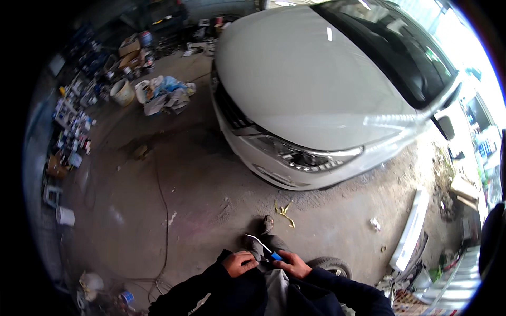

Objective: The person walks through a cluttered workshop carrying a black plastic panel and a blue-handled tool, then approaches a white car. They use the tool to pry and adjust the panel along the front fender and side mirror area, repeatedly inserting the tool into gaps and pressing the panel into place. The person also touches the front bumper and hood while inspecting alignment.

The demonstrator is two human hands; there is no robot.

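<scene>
My right hand (296, 265) is closed round the blue handle of a hand tool with a thin metal shaft (262, 244). The shaft points up and left, and its tip is bent, like a hook tool. Beside it, my left hand (239, 264) is held in front of my body with its fingers curled together; whatever they grip, if anything, is hidden. Both hands are low in the view, above my legs. Ahead stands a white car (311, 79), its hood closed and its headlight (303, 157) facing me.
A wheel (333, 265) lies just right of my right hand. Yellow strips (284, 213) lie on the floor ahead. A long white panel (411, 230) rests at the right. A cable (162, 210) crosses the floor; a bucket (122, 92), rags (167, 96) and clutter line the left.
</scene>
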